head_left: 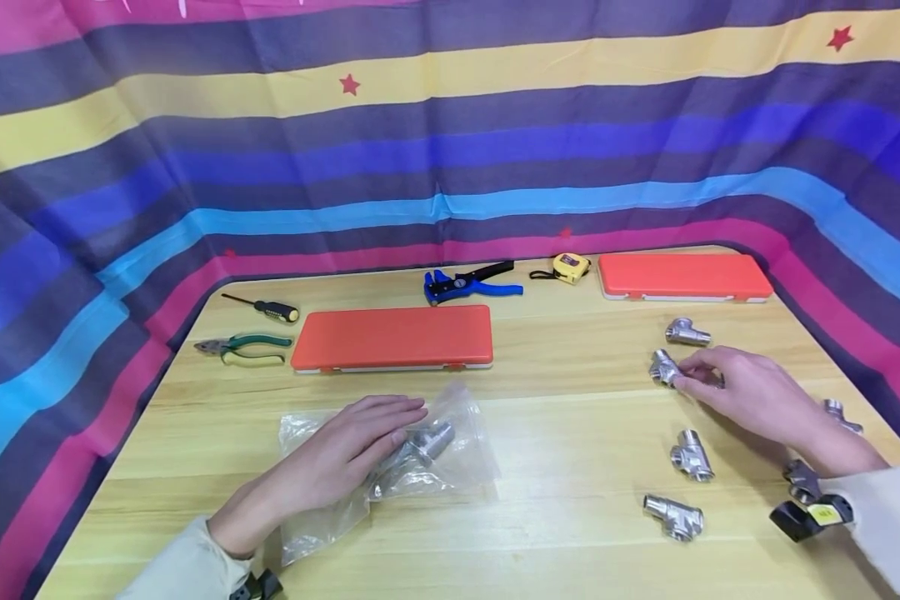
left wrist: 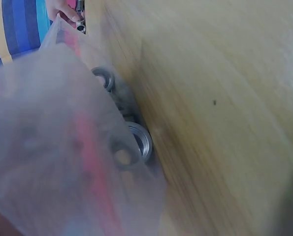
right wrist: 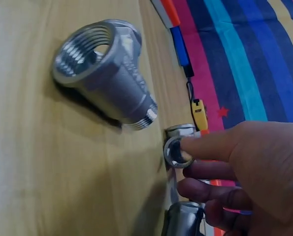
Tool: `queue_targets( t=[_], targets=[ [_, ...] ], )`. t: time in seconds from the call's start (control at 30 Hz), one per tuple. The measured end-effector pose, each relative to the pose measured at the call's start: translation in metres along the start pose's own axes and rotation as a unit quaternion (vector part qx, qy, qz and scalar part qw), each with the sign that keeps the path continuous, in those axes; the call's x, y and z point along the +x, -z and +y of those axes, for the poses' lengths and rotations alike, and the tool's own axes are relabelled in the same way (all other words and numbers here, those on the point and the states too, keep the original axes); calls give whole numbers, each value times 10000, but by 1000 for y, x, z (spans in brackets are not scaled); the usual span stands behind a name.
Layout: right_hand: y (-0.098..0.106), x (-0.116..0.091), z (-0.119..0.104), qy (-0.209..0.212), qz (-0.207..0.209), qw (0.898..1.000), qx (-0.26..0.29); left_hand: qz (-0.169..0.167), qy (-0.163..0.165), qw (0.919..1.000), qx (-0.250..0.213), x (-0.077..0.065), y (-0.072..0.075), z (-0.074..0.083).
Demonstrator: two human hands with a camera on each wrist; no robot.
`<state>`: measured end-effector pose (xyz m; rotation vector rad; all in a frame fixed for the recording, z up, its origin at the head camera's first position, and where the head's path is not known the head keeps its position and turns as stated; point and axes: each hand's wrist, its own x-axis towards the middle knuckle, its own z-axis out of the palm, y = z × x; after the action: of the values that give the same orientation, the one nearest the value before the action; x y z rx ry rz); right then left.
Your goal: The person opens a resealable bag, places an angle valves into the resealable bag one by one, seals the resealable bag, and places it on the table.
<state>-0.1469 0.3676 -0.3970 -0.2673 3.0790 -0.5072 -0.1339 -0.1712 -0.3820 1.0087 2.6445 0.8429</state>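
Observation:
My left hand (head_left: 345,450) rests with its fingers stretched out over a clear plastic bag (head_left: 457,467). Inside the bag lie metal pipe tees (head_left: 433,442), partly hidden by the hand and blurred behind the plastic (left wrist: 33,142) in the left wrist view. On the right, my right hand (head_left: 746,392) pinches a metal pipe tee (head_left: 663,368) standing on the table; its threaded opening (right wrist: 175,153) faces the right wrist camera beside the thumb. Another pipe tee (head_left: 686,332) lies just behind that hand, and two more, one pipe tee (head_left: 692,456) and a nearer one (head_left: 673,517), lie in front.
Beyond the bag lies a red-lidded case (head_left: 393,337), with a second red case (head_left: 686,277) at back right. Pliers (head_left: 247,346), a screwdriver (head_left: 266,308), a wire stripper (head_left: 472,283) and a tape measure (head_left: 570,268) lie around them. More tees (head_left: 840,415) sit under the right forearm.

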Motion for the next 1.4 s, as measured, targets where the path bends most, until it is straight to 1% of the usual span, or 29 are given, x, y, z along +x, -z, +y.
queue_targets(
  t=[0.1, 0.2, 0.43, 0.53, 0.6, 0.73, 0.8, 0.87, 0.97, 1.1, 1.17, 1.23, 1.33, 1.4],
  targets=[
    [-1, 2, -1, 255, -49, 9997, -8, -8, -21, 10000, -8, 0, 0, 0],
    [-3, 5, -5, 385, -80, 9992, -76, 22, -81, 10000, -2, 0, 1, 1],
    [-12, 10, -14, 272, 88, 9995, -107, 18, -178, 9998, 15, 1, -1, 0],
    [-15, 11, -20, 307, 168, 9994, -55, 0, -159, 9999, 9, 0, -1, -1],
    [-16, 12, -28, 351, 236, 9991, 35, -3, -150, 9999, -7, 0, 0, -1],
    [-19, 14, -54, 443, 269, 9975, 483, -36, -104, 9999, -57, -1, 0, 0],
    [-22, 16, -71, 580, 189, 9950, 796, -47, -77, 9999, -63, -1, 1, 0],
    [-26, 19, -89, 780, 12, 9906, 1127, -43, -69, 9999, -65, -2, 0, -1],
    [-33, 24, -115, 1216, -400, 9785, 1616, -11, -81, 9999, -68, -2, 0, -1],
    [-43, 30, -145, 1737, -1044, 9564, 2103, 26, -70, 9999, -75, -3, 0, -1],
    [-48, 33, -159, 1968, -1223, 9486, 2157, 37, -51, 10000, -67, -3, 0, -2],
    [-54, 35, -173, 2165, -1308, 9437, 2131, 43, -38, 10000, -61, -4, 0, -2],
    [-64, 40, -192, 2345, -1320, 9424, 1987, 78, -44, 9999, -48, -5, 0, -2],
    [-71, 44, -205, 2347, -1328, 9440, 1900, 105, -51, 9999, -47, -6, 0, -2]
  ],
)
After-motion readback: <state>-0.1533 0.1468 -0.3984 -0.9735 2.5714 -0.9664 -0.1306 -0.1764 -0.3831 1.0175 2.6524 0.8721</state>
